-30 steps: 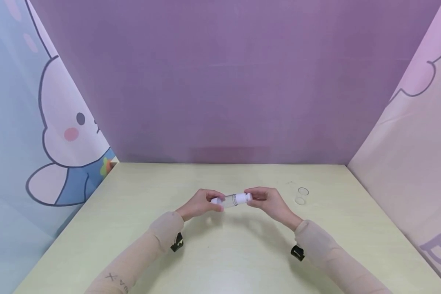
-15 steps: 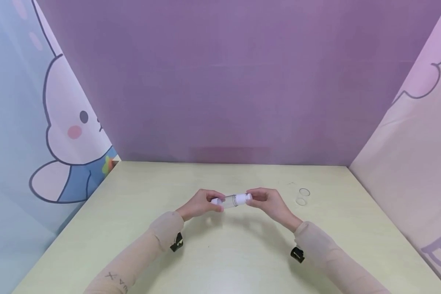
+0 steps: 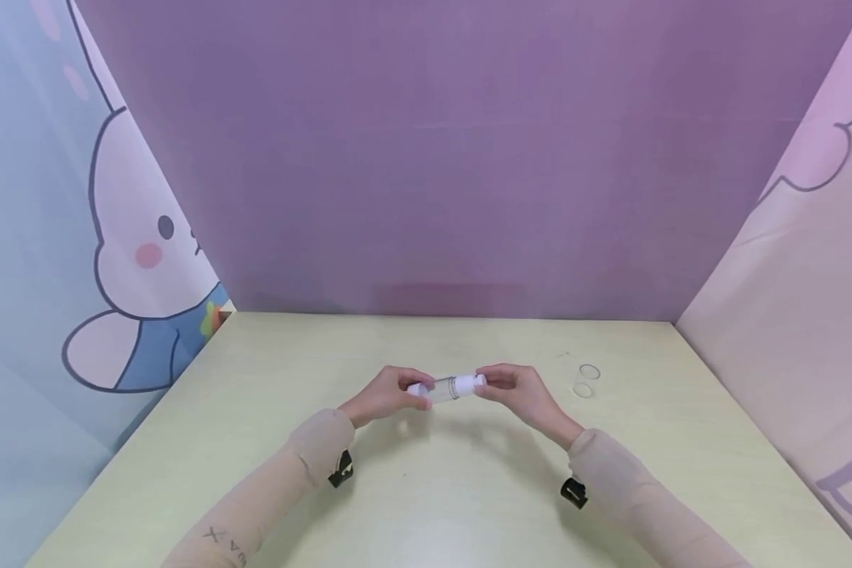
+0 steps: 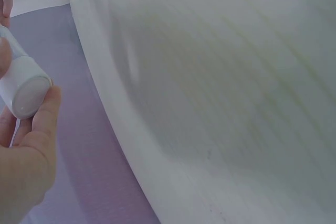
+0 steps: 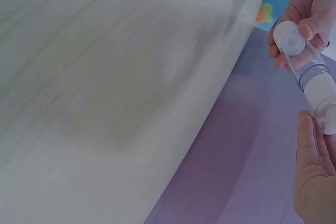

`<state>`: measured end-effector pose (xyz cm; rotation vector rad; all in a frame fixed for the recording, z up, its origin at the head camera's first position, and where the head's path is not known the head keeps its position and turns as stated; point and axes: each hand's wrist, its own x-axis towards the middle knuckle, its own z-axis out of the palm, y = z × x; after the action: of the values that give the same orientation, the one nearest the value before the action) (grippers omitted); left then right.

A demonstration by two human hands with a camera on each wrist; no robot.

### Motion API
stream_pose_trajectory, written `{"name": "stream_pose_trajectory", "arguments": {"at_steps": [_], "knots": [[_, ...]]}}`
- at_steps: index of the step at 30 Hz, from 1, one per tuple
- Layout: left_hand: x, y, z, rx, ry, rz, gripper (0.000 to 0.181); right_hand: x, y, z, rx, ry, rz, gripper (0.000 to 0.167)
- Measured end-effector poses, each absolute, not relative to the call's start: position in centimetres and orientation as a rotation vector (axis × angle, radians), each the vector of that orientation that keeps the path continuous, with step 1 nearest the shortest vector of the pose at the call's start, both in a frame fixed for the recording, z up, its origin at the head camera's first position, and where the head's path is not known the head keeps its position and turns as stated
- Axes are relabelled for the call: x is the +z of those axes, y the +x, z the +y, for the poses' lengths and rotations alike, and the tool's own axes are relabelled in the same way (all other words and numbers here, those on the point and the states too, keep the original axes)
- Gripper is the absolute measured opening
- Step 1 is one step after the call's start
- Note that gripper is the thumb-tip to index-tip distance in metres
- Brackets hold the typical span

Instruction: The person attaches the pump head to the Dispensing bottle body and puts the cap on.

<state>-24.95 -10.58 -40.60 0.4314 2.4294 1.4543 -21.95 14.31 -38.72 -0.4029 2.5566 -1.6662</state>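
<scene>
Small clear-and-white bottle held between both hands over the worktop

Bottle (image 3: pixel 442 389) sits in front of the person, lying nearly level in the hands, its right end a bit higher in the head view. Left hand (image 3: pixel 390 390) has a narrow grip, thumb and fingers pinching the white left end (image 3: pixel 418 390). Right hand (image 3: pixel 521 390) also has a narrow grip, fingertips and thumb on the white right end (image 3: pixel 466 384). Clear middle section shows between the two grips, dark rings around it where it meets the white part on the right. Right wrist view: left end is round with a recessed disc; fingers of the right hand lie fairly straight along the other end. Left wrist view: flat round face of the left end points toward the camera, right hand partly cut off at the frame edge.

Clear cylinder (image 3: pixel 586 380) on the worktop (image 3: pixel 454 513), off to the right, apart from the right hand. Hand and arm shadows fall on the worktop. Beige sleeves on both arms, dark marks on the left sleeve (image 3: pixel 255 497). Black device (image 3: pixel 342 468) under the left wrist, another one under the right. Purple panel (image 3: pixel 454 158) behind; cartoon-print curtain (image 3: pixel 142 260) on the left side.
</scene>
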Motion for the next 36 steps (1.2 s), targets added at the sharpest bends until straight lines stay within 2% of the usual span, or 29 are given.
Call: {"name": "stream_pose_trajectory", "arguments": {"at_steps": [13,36], "knots": [[-40.87,-25.25,-10.52,1.461,0.452,2.404,0.037,-38.55,-21.94,14.5,-1.751,-0.479,2.433,0.044],[-40.76,-25.42,-10.34,1.461,0.472,2.388,0.036,-38.95,-22.1,14.24,-1.737,-0.497,2.443,0.038]]}}
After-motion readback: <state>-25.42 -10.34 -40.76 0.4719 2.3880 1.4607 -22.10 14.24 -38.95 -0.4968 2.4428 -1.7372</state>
